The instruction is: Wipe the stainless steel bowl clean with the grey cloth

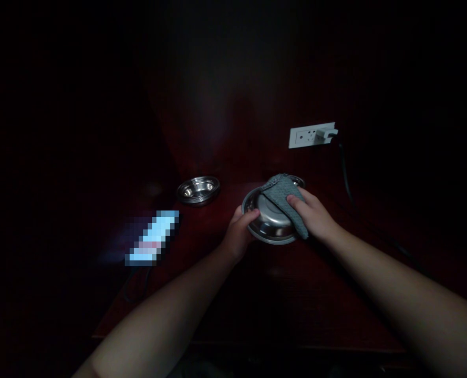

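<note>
A shiny metal bowl (pixel 270 218) is held over the dark red table, its inside facing me. My left hand (pixel 239 233) grips its left rim, the thumb over the edge and the other fingers hidden beneath. In my right hand (pixel 312 212) is a grey-green cloth (pixel 282 197), pressed against the bowl's right side and draped over its rim. Behind the cloth shows part of another metal dish (pixel 298 181). Farther left, a small stack of metal bowls (pixel 198 189) stands on the table.
A lit, pixelated screen (pixel 152 239) lies at the left, with a thin cable (pixel 136 286) below it. On the wall at right, a white socket plate (pixel 312 135) holds a plug (pixel 327 134), whose dark cord (pixel 345 173) hangs down. The surroundings are very dark.
</note>
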